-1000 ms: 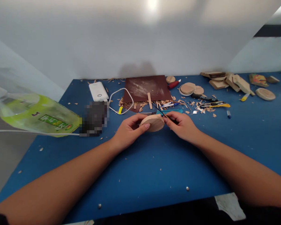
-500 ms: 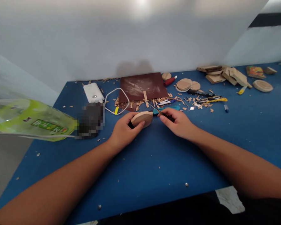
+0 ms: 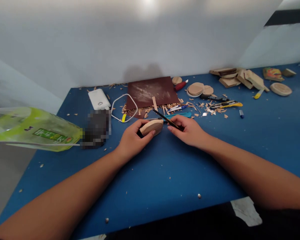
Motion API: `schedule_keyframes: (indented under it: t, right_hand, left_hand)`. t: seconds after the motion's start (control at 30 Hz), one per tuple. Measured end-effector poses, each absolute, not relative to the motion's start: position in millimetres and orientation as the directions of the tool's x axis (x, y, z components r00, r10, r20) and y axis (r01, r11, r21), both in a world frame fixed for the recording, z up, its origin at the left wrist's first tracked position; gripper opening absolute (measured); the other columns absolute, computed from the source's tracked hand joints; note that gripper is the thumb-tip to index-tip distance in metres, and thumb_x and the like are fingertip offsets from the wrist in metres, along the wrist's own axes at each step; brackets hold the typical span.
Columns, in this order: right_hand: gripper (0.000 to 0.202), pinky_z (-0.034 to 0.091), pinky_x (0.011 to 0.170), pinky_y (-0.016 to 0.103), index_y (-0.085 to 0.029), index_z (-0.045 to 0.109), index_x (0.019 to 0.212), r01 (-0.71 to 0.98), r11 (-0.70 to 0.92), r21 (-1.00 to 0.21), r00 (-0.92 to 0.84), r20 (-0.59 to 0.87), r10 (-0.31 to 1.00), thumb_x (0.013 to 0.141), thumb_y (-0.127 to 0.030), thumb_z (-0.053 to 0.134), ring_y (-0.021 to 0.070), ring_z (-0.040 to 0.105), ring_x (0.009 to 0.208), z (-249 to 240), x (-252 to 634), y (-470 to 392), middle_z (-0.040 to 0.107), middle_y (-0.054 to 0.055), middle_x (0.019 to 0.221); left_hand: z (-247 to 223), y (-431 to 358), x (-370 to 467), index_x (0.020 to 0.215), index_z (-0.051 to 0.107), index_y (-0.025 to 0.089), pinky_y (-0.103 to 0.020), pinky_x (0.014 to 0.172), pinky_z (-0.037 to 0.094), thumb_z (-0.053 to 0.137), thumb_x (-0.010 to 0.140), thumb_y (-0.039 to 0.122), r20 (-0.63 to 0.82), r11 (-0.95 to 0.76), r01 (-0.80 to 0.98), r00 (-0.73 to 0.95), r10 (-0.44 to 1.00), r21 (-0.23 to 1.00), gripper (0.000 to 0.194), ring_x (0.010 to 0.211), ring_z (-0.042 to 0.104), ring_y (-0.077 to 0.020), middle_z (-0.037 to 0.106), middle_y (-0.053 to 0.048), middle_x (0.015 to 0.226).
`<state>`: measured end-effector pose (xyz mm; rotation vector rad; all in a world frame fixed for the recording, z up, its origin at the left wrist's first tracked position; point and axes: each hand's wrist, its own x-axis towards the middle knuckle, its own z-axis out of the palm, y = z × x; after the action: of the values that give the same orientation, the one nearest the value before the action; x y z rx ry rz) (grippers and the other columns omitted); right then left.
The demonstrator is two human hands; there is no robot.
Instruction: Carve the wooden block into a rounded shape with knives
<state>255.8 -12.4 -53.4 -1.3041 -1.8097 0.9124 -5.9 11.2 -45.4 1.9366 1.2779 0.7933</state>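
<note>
My left hand [image 3: 131,137] is closed around a round wooden disc [image 3: 153,127], its thumb on the near face and its fingers behind. A small black thing shows between that hand and the disc; its kind is hidden. In my right hand [image 3: 190,130] is a slim dark knife [image 3: 167,120], its tip pointing up and left above the disc's far edge. The blade looks apart from the wood, though I cannot be certain. Just beyond both hands lies a teal-handled tool [image 3: 181,115], partly covered.
Wood shavings surround a brown sheet [image 3: 152,91]. Pens [image 3: 177,108], a red-handled cutter [image 3: 181,85] and a yellow utility knife [image 3: 230,104] lie beyond. Wooden pieces [image 3: 240,78] are stacked back right. At left are a bottle [image 3: 50,130], a white power bank [image 3: 99,99] and a cable [image 3: 133,96].
The knife in my right hand has turned, its blade now showing darker and broader. The left hand and the disc have hardly moved.
</note>
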Motion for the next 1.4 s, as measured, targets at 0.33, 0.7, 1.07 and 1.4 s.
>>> schedule_keyframes:
  t: [0.33, 0.7, 1.07, 1.4]
  right_hand:
    - [0.017, 0.045, 0.063, 0.029, -0.024, 0.069, 0.108, 0.479, 0.244, -0.843, -0.245, 0.138, 0.960, 0.098, -0.037, 0.065, 0.0167, 0.061, 0.069, -51.2, 256.5, -12.7, 0.073, 0.000, 0.085]
    - [0.020, 0.047, 0.066, 0.031, -0.024, 0.066, 0.111, 0.392, 0.211, -0.896, -0.237, 0.123, 0.964, 0.102, -0.042, 0.063, 0.0168, 0.060, 0.069, -50.8, 255.4, -14.2, 0.069, -0.001, 0.081]
    - [0.032, 0.047, 0.066, 0.028, -0.020, 0.064, 0.116, 0.296, 0.197, -0.934, -0.379, 0.075, 0.923, 0.113, -0.045, 0.045, 0.0132, 0.058, 0.065, -47.9, 258.8, -15.1, 0.066, -0.001, 0.080]
    - [0.041, 0.046, 0.061, 0.025, -0.018, 0.068, 0.125, 0.139, 0.114, -0.984, -0.485, 0.033, 0.874, 0.113, -0.050, 0.046, 0.0116, 0.055, 0.063, -45.3, 260.3, -18.4, 0.074, 0.003, 0.086]
  left_hand:
    - [-45.7, 11.1, -5.2, 0.131, 0.066, 0.022, -0.037, 0.093, 0.055, 0.078, 0.090, 0.038, 0.136, -0.304, 0.465, 0.360, 0.923, 0.831, 0.045, 0.102, 0.072, -0.0256, 0.078, -0.006, 0.115]
    - [-45.4, 13.4, -6.6, 0.146, 0.063, 0.023, -0.045, 0.115, 0.050, 0.069, 0.100, 0.041, 0.171, -0.306, 0.420, 0.329, 0.929, 0.854, 0.050, 0.129, 0.066, -0.0288, 0.069, -0.010, 0.145]
    - [-46.7, 9.8, -4.4, 0.140, 0.068, 0.020, -0.041, 0.095, 0.063, 0.085, 0.087, 0.046, 0.151, -0.209, 0.194, 0.277, 0.949, 0.958, 0.062, 0.108, 0.078, -0.0286, 0.081, -0.012, 0.123]
    - [-53.2, 16.7, -6.5, 0.147, 0.064, 0.021, -0.044, 0.106, 0.058, 0.075, 0.095, 0.050, 0.196, -0.276, 0.248, 0.304, 0.932, 0.929, 0.060, 0.124, 0.070, -0.0294, 0.070, -0.013, 0.145]
